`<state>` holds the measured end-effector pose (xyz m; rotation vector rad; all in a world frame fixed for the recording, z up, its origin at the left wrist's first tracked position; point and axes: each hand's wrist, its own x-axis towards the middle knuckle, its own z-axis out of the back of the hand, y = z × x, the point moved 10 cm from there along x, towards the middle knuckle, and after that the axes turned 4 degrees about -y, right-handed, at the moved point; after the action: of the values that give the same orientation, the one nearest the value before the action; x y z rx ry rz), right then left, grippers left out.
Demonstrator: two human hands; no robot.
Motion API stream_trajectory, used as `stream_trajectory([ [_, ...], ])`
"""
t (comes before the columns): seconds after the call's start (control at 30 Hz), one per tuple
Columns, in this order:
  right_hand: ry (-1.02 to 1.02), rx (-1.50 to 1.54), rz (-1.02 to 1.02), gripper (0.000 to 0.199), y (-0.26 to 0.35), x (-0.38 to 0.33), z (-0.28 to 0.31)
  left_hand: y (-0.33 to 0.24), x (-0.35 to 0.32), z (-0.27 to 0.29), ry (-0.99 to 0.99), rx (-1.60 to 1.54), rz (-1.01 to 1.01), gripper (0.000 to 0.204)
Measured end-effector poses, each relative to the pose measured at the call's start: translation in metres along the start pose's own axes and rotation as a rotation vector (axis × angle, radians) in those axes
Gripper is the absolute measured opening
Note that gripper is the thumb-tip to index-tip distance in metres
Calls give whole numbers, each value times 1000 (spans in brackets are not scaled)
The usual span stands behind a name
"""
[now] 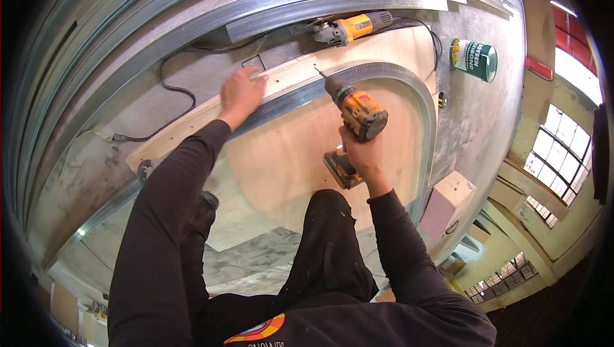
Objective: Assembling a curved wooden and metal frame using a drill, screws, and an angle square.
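My right hand point(364, 158) grips an orange and black cordless drill point(361, 113) by its handle. The drill's bit points away from me, its tip over a pale plywood strip point(403, 49); whether it touches the wood cannot be made out. Farther left, my left hand point(243, 93) rests over the same strip with its fingers partly spread and nothing visible in them. Between the strip and a plywood panel point(288, 161) runs a metal channel point(291, 101), bent round in a curve on the right. Small dark holes or screw heads dot the strip.
A yellow angle grinder point(358, 27) lies beyond the strip, its black cord point(185, 91) trailing left to a plug. Long metal channels point(345, 5) cover the far floor. On the right are a green and white can point(473, 60) lying tipped and a wooden block point(455, 188).
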<state>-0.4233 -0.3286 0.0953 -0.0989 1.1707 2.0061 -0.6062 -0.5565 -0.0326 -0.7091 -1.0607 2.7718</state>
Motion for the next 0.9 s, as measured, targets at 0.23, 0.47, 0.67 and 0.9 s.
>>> stream_trajectory([
  [0.23,52,-51,-115,24,-2,38,8,24,-1,-7,229,74,21,30],
  [0.47,94,-113,-127,29,6,44,0,15,4,-15,239,181,-123,25],
  [0.67,97,-182,-116,29,7,55,5,6,6,-16,277,166,-142,25],
  [0.9,216,-407,-121,30,20,73,0,10,5,-16,279,123,-127,23],
])
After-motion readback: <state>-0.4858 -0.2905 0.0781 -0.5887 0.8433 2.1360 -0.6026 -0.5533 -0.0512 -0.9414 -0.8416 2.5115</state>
